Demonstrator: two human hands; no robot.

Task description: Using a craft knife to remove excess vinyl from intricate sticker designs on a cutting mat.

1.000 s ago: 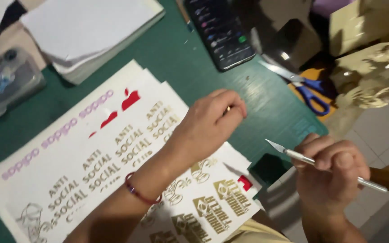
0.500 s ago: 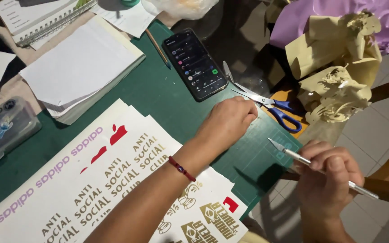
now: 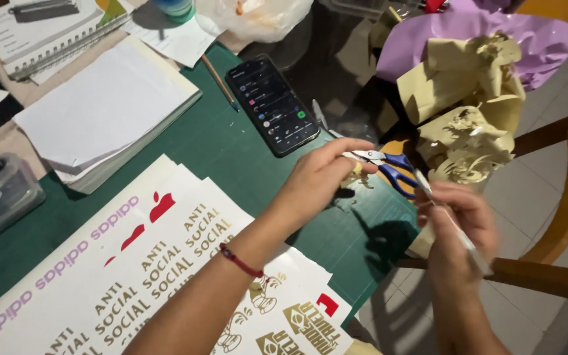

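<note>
Nearest to you lie the white sticker sheets [image 3: 165, 263], printed with gold, purple and red designs, spread over the near left part of the green cutting mat [image 3: 231, 158]. Your left forearm crosses them, with a red cord bracelet [image 3: 239, 261] at the wrist.

Your right hand [image 3: 456, 220] is off the table's edge, over the floor tiles and a wooden chair arm. It is closed around a slim silver craft knife [image 3: 451, 223], held like a pen; the tool runs slantwise through the fist, one end toward the scissors, the other sticking out low behind the hand. The hand is blurred, so the grip of each finger is hard to read.

Your left hand [image 3: 320, 179] reaches out over the mat's right edge. Its fingers are drawn narrow into a pinch, thumb against forefinger, on a small cream-coloured scrap [image 3: 356, 172] that hangs just below the fingertips. The pinch sits right at the tips of the blue-handled scissors [image 3: 389, 164]; you cannot tell whether it touches them.

Beyond the hand, a black phone [image 3: 271, 104] with a lit screen lies on the mat, a pencil [image 3: 218, 82] beside it. To the left rests a stack of white paper [image 3: 100, 112]. Far right, crumpled cream backing paper [image 3: 468, 118] is piled up against purple sheet.
</note>
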